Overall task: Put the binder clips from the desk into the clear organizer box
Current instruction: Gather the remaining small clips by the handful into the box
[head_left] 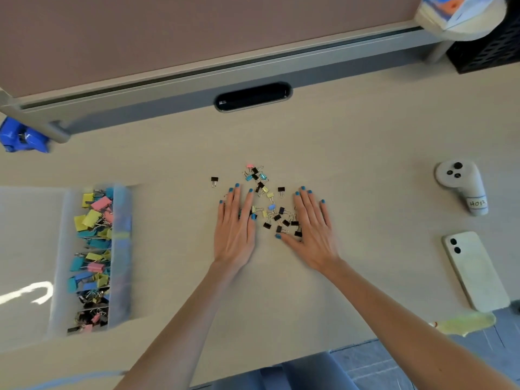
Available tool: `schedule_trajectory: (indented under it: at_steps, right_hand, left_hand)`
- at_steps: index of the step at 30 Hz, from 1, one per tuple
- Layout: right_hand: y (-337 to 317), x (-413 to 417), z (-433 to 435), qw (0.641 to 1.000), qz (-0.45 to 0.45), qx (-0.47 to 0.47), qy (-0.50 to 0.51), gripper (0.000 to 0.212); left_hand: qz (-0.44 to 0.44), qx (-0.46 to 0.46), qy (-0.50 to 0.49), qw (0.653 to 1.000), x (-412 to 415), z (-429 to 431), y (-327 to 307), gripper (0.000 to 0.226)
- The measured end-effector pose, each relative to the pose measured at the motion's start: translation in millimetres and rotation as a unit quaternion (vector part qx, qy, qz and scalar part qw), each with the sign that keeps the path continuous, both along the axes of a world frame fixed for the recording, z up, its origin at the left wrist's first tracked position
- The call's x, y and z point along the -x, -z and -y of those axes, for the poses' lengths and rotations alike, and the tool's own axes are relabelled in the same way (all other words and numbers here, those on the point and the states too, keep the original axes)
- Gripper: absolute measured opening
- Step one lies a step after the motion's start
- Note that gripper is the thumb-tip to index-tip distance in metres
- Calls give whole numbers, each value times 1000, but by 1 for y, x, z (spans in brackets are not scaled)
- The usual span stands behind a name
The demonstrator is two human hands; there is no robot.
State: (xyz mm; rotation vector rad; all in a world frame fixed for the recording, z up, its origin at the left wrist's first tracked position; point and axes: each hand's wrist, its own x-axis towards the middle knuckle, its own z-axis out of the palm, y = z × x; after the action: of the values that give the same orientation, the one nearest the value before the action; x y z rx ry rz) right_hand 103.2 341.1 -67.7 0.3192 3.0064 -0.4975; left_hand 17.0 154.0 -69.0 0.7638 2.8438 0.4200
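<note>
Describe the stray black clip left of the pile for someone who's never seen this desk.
Start at the dark oval slot at the back of the desk and come forward to the pile of small binder clips between the left hand and right hand. Just left of the pile, beyond the left hand, lies the stray clip: black, alone on bare desk, touching nothing.

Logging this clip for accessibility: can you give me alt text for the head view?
The left hand and right hand lie flat on the desk, fingers straight, either side of a scatter of binder clips. At left, a clear organizer box holds many coloured clips; a pale phone and a controller lie at right.
</note>
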Motion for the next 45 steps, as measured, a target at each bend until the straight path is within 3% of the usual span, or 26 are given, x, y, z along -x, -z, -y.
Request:
schedule_trajectory:
  at_steps: [6, 16, 22, 27, 31, 37, 42, 45]
  right_hand:
    - [-1, 40, 4, 998, -24, -21, -50, 93]
    - [4, 105, 5, 981, -67, -56, -171, 92]
    - [5, 123, 6, 966, -94, -62, -234, 70]
    - [5, 119, 8, 964, -167, -41, -205, 31]
    - [7, 117, 11, 960, -196, -84, -180, 15]
    - [8, 114, 11, 954, -231, -110, -158, 20]
    - [6, 116, 9, 958, -232, -93, -143, 27]
    - [-3, 120, 8, 967, -224, -55, -109, 32]
  left_hand:
    - [5, -91, -32, 995, 21, -1, -8, 58]
    - [23, -139, -111, 984, 42, 6, -6, 56]
    - [44, -221, -124, 966, 46, 9, -8, 54]
    - [47, -237, -102, 965, 41, 3, -13, 60]
    - [56, -249, -112, 960, 41, 3, -15, 59]
    - [55, -183, -30, 981, 35, 4, -16, 61]
    - [70, -218, -58, 972, 31, 3, -18, 68]
    - [58, -165, -26, 984, 31, 3, -17, 67]
